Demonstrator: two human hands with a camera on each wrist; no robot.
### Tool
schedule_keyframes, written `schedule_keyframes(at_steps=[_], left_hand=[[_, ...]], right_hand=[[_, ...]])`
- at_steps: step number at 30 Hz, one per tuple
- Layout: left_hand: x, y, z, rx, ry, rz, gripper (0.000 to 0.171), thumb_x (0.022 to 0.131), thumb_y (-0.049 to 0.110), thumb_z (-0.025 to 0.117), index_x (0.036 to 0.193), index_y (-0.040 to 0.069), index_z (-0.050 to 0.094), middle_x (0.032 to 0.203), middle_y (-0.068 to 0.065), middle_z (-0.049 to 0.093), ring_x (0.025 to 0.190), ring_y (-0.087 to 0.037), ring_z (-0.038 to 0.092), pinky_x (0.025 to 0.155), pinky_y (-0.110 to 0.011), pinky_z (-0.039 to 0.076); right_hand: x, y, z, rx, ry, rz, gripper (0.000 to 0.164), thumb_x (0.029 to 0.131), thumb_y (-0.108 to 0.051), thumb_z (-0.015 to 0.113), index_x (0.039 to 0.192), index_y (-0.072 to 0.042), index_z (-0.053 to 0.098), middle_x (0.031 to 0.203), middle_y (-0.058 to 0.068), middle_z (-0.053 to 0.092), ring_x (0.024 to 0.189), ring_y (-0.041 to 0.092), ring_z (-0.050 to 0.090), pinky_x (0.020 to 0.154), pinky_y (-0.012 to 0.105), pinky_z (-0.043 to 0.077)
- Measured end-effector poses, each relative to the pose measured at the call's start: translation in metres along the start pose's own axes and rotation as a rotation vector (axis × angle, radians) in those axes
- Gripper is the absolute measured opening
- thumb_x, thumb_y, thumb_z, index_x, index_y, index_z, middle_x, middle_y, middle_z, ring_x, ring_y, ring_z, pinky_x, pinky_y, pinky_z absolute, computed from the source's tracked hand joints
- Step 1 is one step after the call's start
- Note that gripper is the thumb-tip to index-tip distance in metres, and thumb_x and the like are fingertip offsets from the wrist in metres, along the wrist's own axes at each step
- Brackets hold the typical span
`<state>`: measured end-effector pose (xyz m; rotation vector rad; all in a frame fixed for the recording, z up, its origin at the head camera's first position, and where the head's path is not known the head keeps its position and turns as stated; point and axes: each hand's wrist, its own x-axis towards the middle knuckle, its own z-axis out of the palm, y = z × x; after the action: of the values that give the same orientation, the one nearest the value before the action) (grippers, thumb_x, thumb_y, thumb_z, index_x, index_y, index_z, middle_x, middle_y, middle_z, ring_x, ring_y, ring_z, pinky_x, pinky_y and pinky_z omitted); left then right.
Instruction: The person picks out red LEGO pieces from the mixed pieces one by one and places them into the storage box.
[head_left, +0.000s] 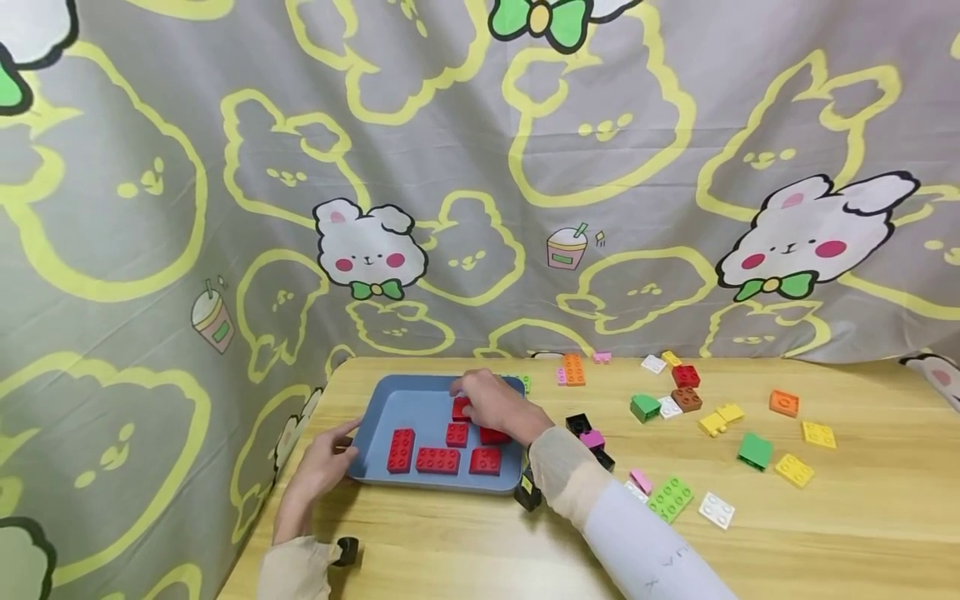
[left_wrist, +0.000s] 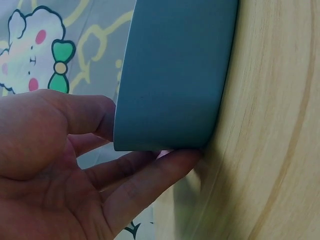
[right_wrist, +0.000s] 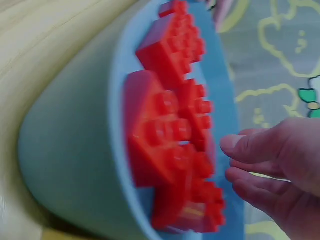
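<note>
A shallow blue-grey tray (head_left: 408, 406) stands on the wooden table with several red toy bricks (head_left: 438, 461) in its front and right parts. At its left end, my left hand (head_left: 326, 458) grips the rim, with the thumb over the edge and fingers against the outer wall (left_wrist: 175, 75) in the left wrist view. Above the tray's right half hovers my right hand (head_left: 495, 404), partly covering some bricks. In the right wrist view its thumb and fingertips (right_wrist: 231, 142) sit a little apart from the red bricks (right_wrist: 162, 132), and nothing shows between them.
Loose bricks lie right of the tray: green (head_left: 755, 451), yellow (head_left: 795, 470), white (head_left: 717, 509), lime (head_left: 670, 498), orange (head_left: 784, 403), brown (head_left: 686, 399) and a red one (head_left: 686, 376). Black pieces (head_left: 578, 424) lie near my right forearm. A patterned curtain (head_left: 465, 167) hangs behind the table.
</note>
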<state>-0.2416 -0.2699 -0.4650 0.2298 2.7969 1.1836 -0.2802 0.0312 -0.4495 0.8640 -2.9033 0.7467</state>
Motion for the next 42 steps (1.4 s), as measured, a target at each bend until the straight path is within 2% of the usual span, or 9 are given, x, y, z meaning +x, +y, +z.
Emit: schedule_keyframes(at_steps=[5,10,15,22,31,38,42], left_hand=[[-0.004,0.0,-0.002,0.004,-0.003,-0.003,0.048,0.093,-0.004,0.054,0.141,-0.003,0.047,0.109,-0.028,0.061,0.097,-0.035,0.059,0.062,-0.037,0.055],[-0.004,0.001,-0.003,0.018,0.001,-0.015,0.049,0.092,-0.004,0.053,0.141,-0.003,0.047,0.11,-0.028,0.061,0.097,-0.034,0.059,0.063,-0.034,0.054],[-0.001,0.003,-0.001,-0.002,-0.007,-0.027,0.049,0.093,-0.003,0.052,0.142,-0.002,0.047,0.112,-0.028,0.06,0.097,-0.034,0.059,0.065,-0.036,0.055],[-0.001,0.002,-0.001,-0.011,-0.007,-0.032,0.049,0.093,-0.004,0.052,0.142,-0.003,0.046,0.111,-0.03,0.06,0.096,-0.035,0.059,0.063,-0.037,0.056],[-0.001,0.003,0.0,-0.016,-0.002,-0.03,0.049,0.093,-0.004,0.052,0.142,-0.003,0.046,0.111,-0.029,0.059,0.094,-0.034,0.059,0.06,-0.037,0.056],[-0.003,0.002,0.001,-0.034,-0.006,-0.042,0.049,0.093,-0.004,0.052,0.142,-0.003,0.046,0.11,-0.029,0.06,0.091,-0.032,0.06,0.058,-0.037,0.056],[-0.003,0.001,0.001,-0.024,0.003,-0.028,0.049,0.093,-0.005,0.052,0.141,-0.003,0.046,0.11,-0.029,0.06,0.091,-0.033,0.06,0.058,-0.037,0.056]], right_hand=[[-0.018,0.0,-0.022,0.026,0.068,-0.003,0.03,0.089,-0.008,0.069,0.119,-0.007,0.069,0.12,0.004,0.064,0.107,0.015,0.054,0.083,0.029,0.051],[-0.042,0.01,-0.049,0.009,0.183,0.007,0.032,0.089,-0.013,0.071,0.12,-0.011,0.067,0.122,0.005,0.062,0.112,0.018,0.054,0.087,0.032,0.051],[-0.064,0.028,-0.072,-0.061,0.279,-0.003,0.031,0.089,-0.015,0.072,0.118,-0.009,0.068,0.114,0.006,0.064,0.105,0.019,0.058,0.087,0.037,0.052],[-0.093,0.059,-0.093,-0.113,0.355,0.011,0.031,0.087,-0.015,0.073,0.116,-0.004,0.067,0.113,0.011,0.063,0.103,0.026,0.058,0.086,0.044,0.052],[-0.128,0.108,-0.114,-0.183,0.424,0.08,0.039,0.086,-0.01,0.074,0.121,0.002,0.062,0.121,0.021,0.055,0.112,0.038,0.049,0.091,0.056,0.045],[-0.155,0.141,-0.121,-0.21,0.417,0.181,0.038,0.084,-0.004,0.072,0.12,0.004,0.061,0.116,0.025,0.054,0.101,0.04,0.054,0.079,0.055,0.05],[-0.166,0.157,-0.121,-0.212,0.402,0.221,0.039,0.085,-0.005,0.071,0.12,0.007,0.06,0.117,0.028,0.054,0.101,0.041,0.054,0.079,0.056,0.05]])
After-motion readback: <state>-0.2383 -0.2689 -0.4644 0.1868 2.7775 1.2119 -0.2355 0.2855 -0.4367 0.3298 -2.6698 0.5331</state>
